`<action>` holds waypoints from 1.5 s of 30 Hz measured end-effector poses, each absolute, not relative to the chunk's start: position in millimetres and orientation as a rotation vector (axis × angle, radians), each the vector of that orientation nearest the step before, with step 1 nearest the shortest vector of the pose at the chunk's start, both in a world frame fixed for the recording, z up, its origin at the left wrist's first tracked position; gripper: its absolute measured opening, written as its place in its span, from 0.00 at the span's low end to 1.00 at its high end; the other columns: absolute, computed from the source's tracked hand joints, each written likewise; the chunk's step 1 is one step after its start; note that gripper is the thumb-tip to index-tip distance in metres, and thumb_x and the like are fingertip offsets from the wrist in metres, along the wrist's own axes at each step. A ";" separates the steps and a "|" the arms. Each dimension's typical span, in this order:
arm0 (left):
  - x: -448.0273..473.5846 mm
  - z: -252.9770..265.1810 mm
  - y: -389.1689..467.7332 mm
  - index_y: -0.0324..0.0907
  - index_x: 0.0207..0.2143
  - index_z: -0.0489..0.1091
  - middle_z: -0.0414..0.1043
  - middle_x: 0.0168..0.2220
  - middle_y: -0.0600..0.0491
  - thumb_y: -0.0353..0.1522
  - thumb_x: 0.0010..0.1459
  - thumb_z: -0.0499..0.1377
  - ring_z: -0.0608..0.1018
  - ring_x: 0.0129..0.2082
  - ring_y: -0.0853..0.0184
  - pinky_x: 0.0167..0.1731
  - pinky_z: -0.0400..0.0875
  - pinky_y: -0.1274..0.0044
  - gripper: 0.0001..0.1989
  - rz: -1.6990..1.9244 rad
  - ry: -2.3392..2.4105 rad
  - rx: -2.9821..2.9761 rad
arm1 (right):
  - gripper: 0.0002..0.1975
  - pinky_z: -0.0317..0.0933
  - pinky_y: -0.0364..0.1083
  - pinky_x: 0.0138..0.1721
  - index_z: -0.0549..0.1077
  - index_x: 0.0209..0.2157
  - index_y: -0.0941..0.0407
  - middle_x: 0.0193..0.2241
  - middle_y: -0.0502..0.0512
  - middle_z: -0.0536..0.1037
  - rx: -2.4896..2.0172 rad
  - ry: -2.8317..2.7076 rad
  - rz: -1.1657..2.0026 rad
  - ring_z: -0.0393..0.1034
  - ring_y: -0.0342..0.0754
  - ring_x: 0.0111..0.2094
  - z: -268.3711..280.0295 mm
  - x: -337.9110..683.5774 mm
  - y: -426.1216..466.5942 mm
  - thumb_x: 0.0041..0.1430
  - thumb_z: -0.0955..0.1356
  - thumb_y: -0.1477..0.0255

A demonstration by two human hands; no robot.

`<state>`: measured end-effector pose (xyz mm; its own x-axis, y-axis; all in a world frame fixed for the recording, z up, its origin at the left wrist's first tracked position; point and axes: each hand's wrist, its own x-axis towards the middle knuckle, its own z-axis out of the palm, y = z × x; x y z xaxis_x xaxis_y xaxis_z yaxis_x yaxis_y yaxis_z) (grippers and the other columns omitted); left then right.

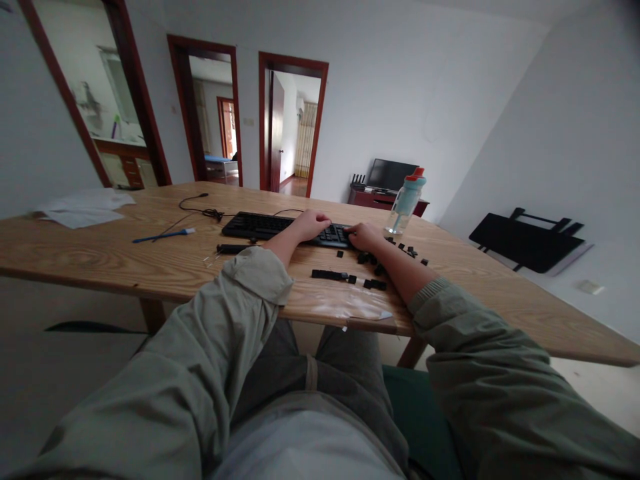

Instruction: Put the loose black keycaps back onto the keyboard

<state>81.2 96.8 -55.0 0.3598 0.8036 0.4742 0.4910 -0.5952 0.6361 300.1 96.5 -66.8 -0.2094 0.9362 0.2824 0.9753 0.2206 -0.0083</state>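
A black keyboard (253,225) lies on the wooden table, its right part bare of some keys. Above its right half my left hand (313,225) is closed, fingers bent together; whatever they may pinch is too small to make out. My right hand (365,236) grips the keyboard's right end, thumb toward the keys. Loose black keycaps (367,258) are scattered beside and below my right wrist. Nearer the front edge, more keycaps lie in a row (330,275), and a single keycap (340,254) sits just below the keyboard.
A blue-handled brush (165,235) and a black rod-shaped thing (233,249) lie left of my left forearm. The keyboard cable (213,213) coils behind them. White paper (85,207) is at far left, a clear bottle (406,205) at back right, clear plastic film (345,301) at the front edge.
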 end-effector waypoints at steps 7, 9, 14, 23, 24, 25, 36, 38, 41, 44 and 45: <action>80.9 -56.1 97.9 0.37 0.39 0.80 0.81 0.37 0.48 0.34 0.58 0.60 0.78 0.38 0.62 0.42 0.69 0.72 0.12 1.099 1.126 2.252 | 0.22 0.64 0.46 0.47 0.77 0.56 0.51 0.49 0.61 0.80 -1.812 -2.300 -0.288 0.75 0.55 0.48 -63.0 298.3 94.3 0.63 0.64 0.70; 80.5 -55.5 97.0 0.37 0.40 0.80 0.81 0.38 0.48 0.35 0.59 0.59 0.78 0.38 0.63 0.42 0.68 0.73 0.13 1.078 1.147 2.269 | 0.22 0.64 0.45 0.48 0.76 0.57 0.50 0.50 0.60 0.80 -1.851 -2.274 -0.266 0.75 0.55 0.49 -63.9 297.9 94.8 0.63 0.63 0.70; 79.6 -52.6 91.7 0.36 0.43 0.79 0.81 0.39 0.48 0.36 0.60 0.58 0.78 0.39 0.63 0.42 0.68 0.74 0.16 1.028 1.169 2.293 | 0.23 0.63 0.46 0.50 0.74 0.59 0.49 0.51 0.60 0.80 -1.867 -2.314 -0.266 0.74 0.54 0.50 -64.9 297.2 92.0 0.64 0.62 0.71; 78.6 -54.3 95.1 0.36 0.42 0.80 0.81 0.40 0.48 0.36 0.60 0.58 0.78 0.40 0.62 0.42 0.68 0.73 0.16 1.048 1.131 2.287 | 0.27 0.63 0.48 0.51 0.66 0.65 0.51 0.53 0.65 0.77 -1.920 -2.424 -0.367 0.73 0.56 0.52 -61.6 299.4 86.2 0.66 0.60 0.72; 78.5 -54.3 95.3 0.36 0.42 0.80 0.81 0.39 0.48 0.36 0.60 0.57 0.78 0.40 0.62 0.42 0.68 0.73 0.16 1.048 1.127 2.295 | 0.27 0.63 0.47 0.52 0.65 0.65 0.52 0.53 0.65 0.77 -1.919 -2.429 -0.368 0.72 0.56 0.53 -61.7 299.5 85.5 0.65 0.60 0.73; 78.4 -54.3 95.4 0.36 0.41 0.80 0.81 0.39 0.48 0.37 0.60 0.57 0.78 0.40 0.62 0.42 0.68 0.74 0.16 1.049 1.125 2.302 | 0.28 0.62 0.47 0.52 0.65 0.66 0.53 0.53 0.65 0.77 -1.912 -2.434 -0.365 0.72 0.56 0.53 -61.8 299.4 84.7 0.65 0.61 0.74; 79.2 -53.4 92.2 0.36 0.36 0.80 0.80 0.33 0.50 0.37 0.57 0.59 0.76 0.35 0.64 0.38 0.67 0.74 0.14 1.074 1.130 2.277 | 0.27 0.65 0.46 0.47 0.70 0.63 0.53 0.51 0.65 0.78 -1.986 -2.426 -0.356 0.74 0.57 0.50 -52.9 287.2 84.8 0.61 0.64 0.74; 79.4 -53.9 92.2 0.36 0.34 0.80 0.79 0.29 0.51 0.37 0.55 0.60 0.76 0.33 0.64 0.38 0.68 0.74 0.14 1.088 1.128 2.269 | 0.27 0.65 0.47 0.46 0.71 0.62 0.53 0.49 0.66 0.79 -1.984 -2.449 -0.411 0.74 0.58 0.49 -51.5 285.3 85.5 0.60 0.65 0.73; 80.0 -54.6 92.4 0.36 0.32 0.79 0.77 0.26 0.52 0.37 0.54 0.60 0.75 0.32 0.64 0.36 0.68 0.75 0.13 1.081 1.131 2.251 | 0.25 0.65 0.49 0.47 0.74 0.59 0.52 0.47 0.66 0.80 -1.967 -2.496 -0.503 0.73 0.59 0.49 -51.3 284.6 86.8 0.60 0.65 0.73; 81.1 -54.1 91.4 0.36 0.32 0.79 0.77 0.26 0.52 0.36 0.53 0.60 0.75 0.32 0.64 0.36 0.68 0.75 0.12 1.068 1.124 2.249 | 0.23 0.64 0.50 0.48 0.75 0.57 0.52 0.47 0.66 0.79 -1.965 -2.499 -0.540 0.72 0.59 0.50 -51.8 285.7 88.5 0.61 0.65 0.72; 81.6 -53.6 90.7 0.36 0.32 0.79 0.77 0.27 0.52 0.35 0.53 0.60 0.75 0.32 0.64 0.37 0.68 0.75 0.11 1.063 1.124 2.249 | 0.23 0.64 0.50 0.48 0.75 0.57 0.52 0.48 0.66 0.79 -1.962 -2.493 -0.540 0.72 0.59 0.50 -51.7 285.9 88.6 0.62 0.64 0.71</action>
<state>81.6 90.7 -53.6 0.3843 0.8061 0.4499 0.4940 -0.5913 0.6374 285.9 88.6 -51.7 -0.2547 0.9561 0.1452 0.9305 0.2014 0.3060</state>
